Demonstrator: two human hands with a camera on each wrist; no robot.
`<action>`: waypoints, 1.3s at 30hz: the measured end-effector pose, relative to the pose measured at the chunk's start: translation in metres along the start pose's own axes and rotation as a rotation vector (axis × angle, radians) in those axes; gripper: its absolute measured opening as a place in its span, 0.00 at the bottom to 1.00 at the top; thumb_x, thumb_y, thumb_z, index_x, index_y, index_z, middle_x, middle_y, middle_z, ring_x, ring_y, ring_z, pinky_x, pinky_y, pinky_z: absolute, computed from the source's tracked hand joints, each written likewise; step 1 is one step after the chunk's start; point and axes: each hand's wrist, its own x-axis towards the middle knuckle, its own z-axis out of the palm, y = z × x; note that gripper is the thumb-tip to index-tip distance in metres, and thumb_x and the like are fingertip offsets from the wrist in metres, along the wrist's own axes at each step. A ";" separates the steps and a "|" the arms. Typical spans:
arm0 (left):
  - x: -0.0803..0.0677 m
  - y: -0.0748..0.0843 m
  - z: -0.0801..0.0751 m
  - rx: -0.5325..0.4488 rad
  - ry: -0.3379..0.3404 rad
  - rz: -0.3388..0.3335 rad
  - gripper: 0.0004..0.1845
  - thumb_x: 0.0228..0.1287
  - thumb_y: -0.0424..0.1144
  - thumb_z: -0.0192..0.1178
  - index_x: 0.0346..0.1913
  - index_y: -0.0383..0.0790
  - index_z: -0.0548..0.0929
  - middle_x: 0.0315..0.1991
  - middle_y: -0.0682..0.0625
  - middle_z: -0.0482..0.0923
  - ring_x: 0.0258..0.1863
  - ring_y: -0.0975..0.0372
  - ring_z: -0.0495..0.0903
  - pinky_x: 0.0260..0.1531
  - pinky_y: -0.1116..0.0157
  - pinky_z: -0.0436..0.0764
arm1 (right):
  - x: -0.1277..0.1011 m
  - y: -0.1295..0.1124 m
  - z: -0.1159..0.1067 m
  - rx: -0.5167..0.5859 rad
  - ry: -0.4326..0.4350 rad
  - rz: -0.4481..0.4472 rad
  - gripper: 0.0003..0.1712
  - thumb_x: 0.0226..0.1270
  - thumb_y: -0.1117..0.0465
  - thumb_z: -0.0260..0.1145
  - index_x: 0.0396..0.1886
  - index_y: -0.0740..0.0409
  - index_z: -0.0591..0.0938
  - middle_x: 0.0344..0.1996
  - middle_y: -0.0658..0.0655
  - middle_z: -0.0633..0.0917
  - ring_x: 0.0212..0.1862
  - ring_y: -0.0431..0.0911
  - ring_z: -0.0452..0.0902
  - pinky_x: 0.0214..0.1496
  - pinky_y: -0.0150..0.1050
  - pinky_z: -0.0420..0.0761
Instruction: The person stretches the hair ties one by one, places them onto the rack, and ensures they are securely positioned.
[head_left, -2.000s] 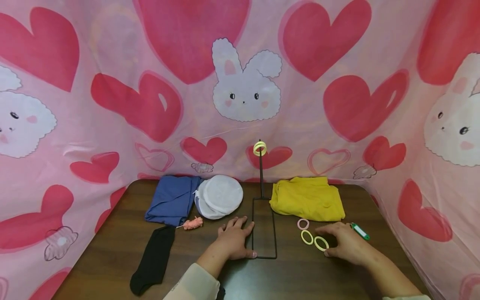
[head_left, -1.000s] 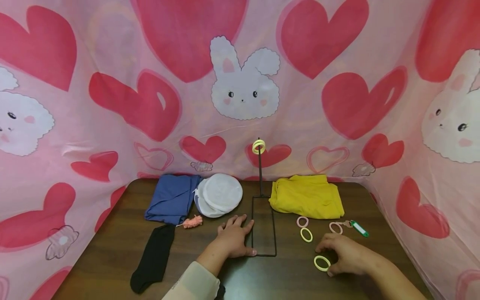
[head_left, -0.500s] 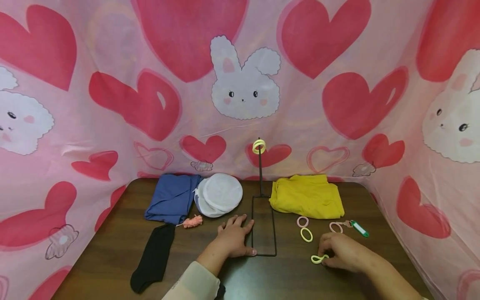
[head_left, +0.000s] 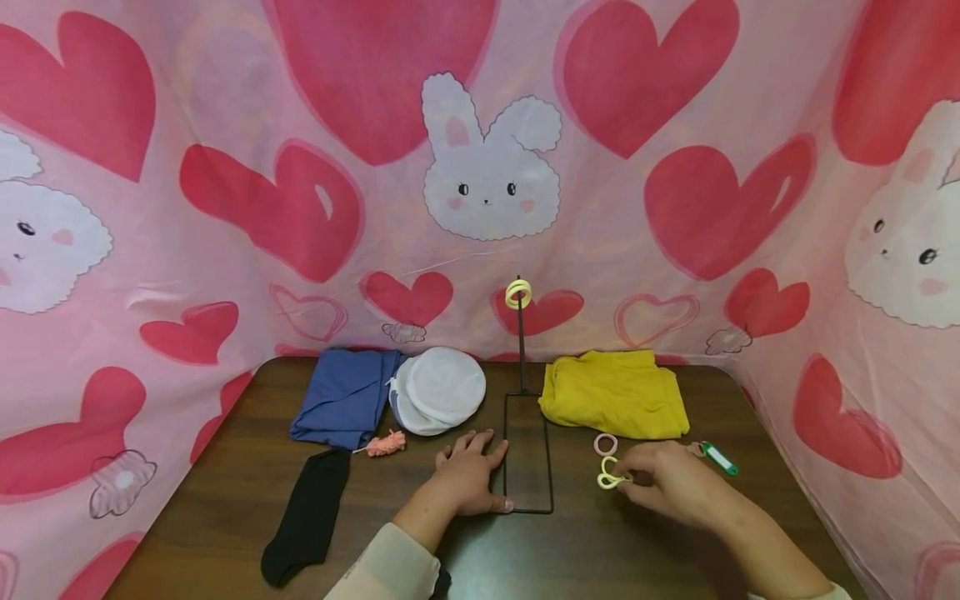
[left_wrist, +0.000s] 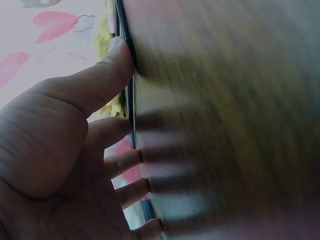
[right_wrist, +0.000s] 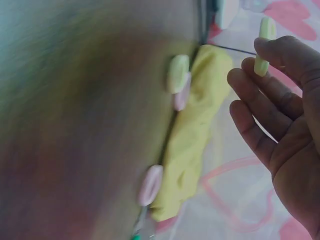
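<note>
Yellow hair tie (right_wrist: 263,46) pinched at right hand (right_wrist: 285,115) fingertips, above table (right_wrist: 75,110).

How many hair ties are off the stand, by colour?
Yellow: 2, the held hair tie pinched in the right hand and the loose yellow hair tie
Pink: 2, the pink hair tie and the second pink hair tie
Total: 4

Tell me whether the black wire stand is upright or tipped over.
Upright: the black wire stand rises straight from its flat base, held by the left hand.
</note>
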 end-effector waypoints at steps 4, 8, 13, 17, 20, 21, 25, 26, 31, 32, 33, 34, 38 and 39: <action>0.000 0.000 0.000 0.002 -0.002 -0.003 0.52 0.54 0.69 0.72 0.80 0.57 0.66 0.81 0.48 0.55 0.79 0.46 0.52 0.66 0.34 0.60 | 0.013 -0.011 -0.005 -0.029 0.060 -0.026 0.17 0.53 0.65 0.82 0.38 0.40 0.89 0.35 0.33 0.85 0.35 0.31 0.80 0.36 0.27 0.78; 0.000 0.001 -0.001 0.005 -0.005 -0.004 0.52 0.54 0.69 0.72 0.80 0.57 0.65 0.81 0.49 0.55 0.79 0.47 0.52 0.66 0.35 0.60 | 0.025 -0.021 -0.011 -0.064 0.114 -0.099 0.15 0.55 0.63 0.82 0.40 0.44 0.89 0.38 0.36 0.87 0.38 0.35 0.84 0.44 0.26 0.80; 0.000 0.001 -0.001 0.005 -0.006 -0.005 0.52 0.54 0.69 0.72 0.80 0.57 0.65 0.81 0.49 0.55 0.79 0.47 0.52 0.67 0.35 0.60 | 0.041 -0.033 -0.021 -0.063 0.180 -0.161 0.13 0.76 0.46 0.66 0.42 0.47 0.89 0.39 0.40 0.87 0.37 0.35 0.84 0.44 0.27 0.81; 0.000 0.001 -0.001 0.003 -0.004 -0.005 0.52 0.54 0.69 0.72 0.80 0.57 0.66 0.81 0.48 0.55 0.79 0.47 0.52 0.67 0.35 0.60 | 0.056 -0.044 -0.029 -0.033 0.242 -0.222 0.21 0.79 0.42 0.57 0.43 0.50 0.89 0.39 0.43 0.88 0.35 0.35 0.83 0.40 0.26 0.81; 0.000 0.001 -0.001 0.003 -0.002 -0.004 0.52 0.54 0.68 0.72 0.80 0.57 0.66 0.81 0.48 0.56 0.79 0.47 0.52 0.67 0.35 0.60 | 0.067 -0.053 -0.036 -0.026 0.296 -0.293 0.19 0.79 0.45 0.59 0.43 0.52 0.89 0.38 0.44 0.88 0.34 0.37 0.82 0.38 0.25 0.81; -0.001 0.001 -0.001 0.002 -0.001 -0.002 0.52 0.54 0.68 0.72 0.80 0.57 0.66 0.81 0.48 0.56 0.79 0.47 0.52 0.67 0.35 0.60 | 0.072 -0.057 -0.038 -0.034 0.313 -0.316 0.18 0.79 0.46 0.60 0.43 0.52 0.90 0.38 0.44 0.88 0.35 0.37 0.83 0.39 0.26 0.81; -0.002 0.000 -0.001 0.004 0.003 0.001 0.52 0.55 0.68 0.72 0.80 0.57 0.66 0.81 0.48 0.56 0.79 0.46 0.52 0.67 0.35 0.61 | 0.088 -0.072 -0.048 -0.059 0.364 -0.376 0.16 0.78 0.49 0.62 0.44 0.52 0.90 0.40 0.45 0.89 0.38 0.38 0.85 0.41 0.28 0.82; -0.002 0.000 -0.001 0.004 0.002 0.002 0.52 0.55 0.68 0.72 0.81 0.57 0.65 0.81 0.48 0.55 0.79 0.47 0.52 0.67 0.35 0.61 | 0.091 -0.076 -0.051 -0.068 0.376 -0.383 0.16 0.78 0.49 0.62 0.44 0.53 0.90 0.40 0.45 0.89 0.39 0.39 0.85 0.42 0.28 0.83; -0.003 0.002 -0.003 0.001 0.001 0.004 0.51 0.55 0.68 0.72 0.80 0.56 0.66 0.81 0.48 0.56 0.79 0.46 0.53 0.67 0.35 0.60 | 0.105 -0.097 -0.063 -0.067 0.418 -0.411 0.17 0.78 0.49 0.63 0.44 0.55 0.90 0.40 0.47 0.90 0.39 0.40 0.87 0.44 0.29 0.83; -0.003 0.002 -0.003 0.002 0.002 0.004 0.51 0.55 0.68 0.72 0.80 0.56 0.66 0.81 0.48 0.56 0.79 0.46 0.53 0.67 0.35 0.61 | 0.108 -0.100 -0.065 -0.069 0.429 -0.418 0.17 0.78 0.49 0.63 0.44 0.56 0.90 0.40 0.48 0.90 0.39 0.41 0.87 0.45 0.30 0.84; -0.004 0.002 -0.003 0.002 0.004 0.004 0.51 0.55 0.68 0.72 0.80 0.56 0.66 0.81 0.48 0.56 0.79 0.46 0.53 0.67 0.35 0.61 | 0.110 -0.103 -0.067 -0.065 0.439 -0.425 0.17 0.77 0.48 0.64 0.44 0.56 0.90 0.40 0.48 0.90 0.39 0.41 0.87 0.46 0.30 0.84; -0.004 0.002 -0.003 0.001 0.006 0.004 0.51 0.55 0.68 0.72 0.80 0.56 0.66 0.81 0.48 0.56 0.79 0.46 0.53 0.67 0.35 0.61 | 0.112 -0.106 -0.069 -0.064 0.450 -0.431 0.17 0.77 0.48 0.64 0.44 0.56 0.90 0.40 0.49 0.90 0.39 0.42 0.87 0.46 0.31 0.84; -0.004 0.003 -0.003 0.002 0.011 0.004 0.52 0.54 0.68 0.73 0.80 0.56 0.66 0.81 0.48 0.56 0.79 0.46 0.53 0.66 0.35 0.61 | 0.120 -0.112 -0.072 -0.074 0.485 -0.435 0.18 0.77 0.48 0.64 0.45 0.57 0.90 0.41 0.51 0.90 0.40 0.44 0.88 0.48 0.33 0.84; -0.003 0.003 -0.003 0.003 0.012 0.005 0.52 0.54 0.68 0.73 0.80 0.56 0.66 0.81 0.48 0.56 0.79 0.46 0.53 0.66 0.35 0.61 | 0.121 -0.112 -0.073 -0.075 0.482 -0.422 0.18 0.77 0.47 0.64 0.45 0.57 0.90 0.41 0.51 0.90 0.40 0.44 0.88 0.49 0.33 0.84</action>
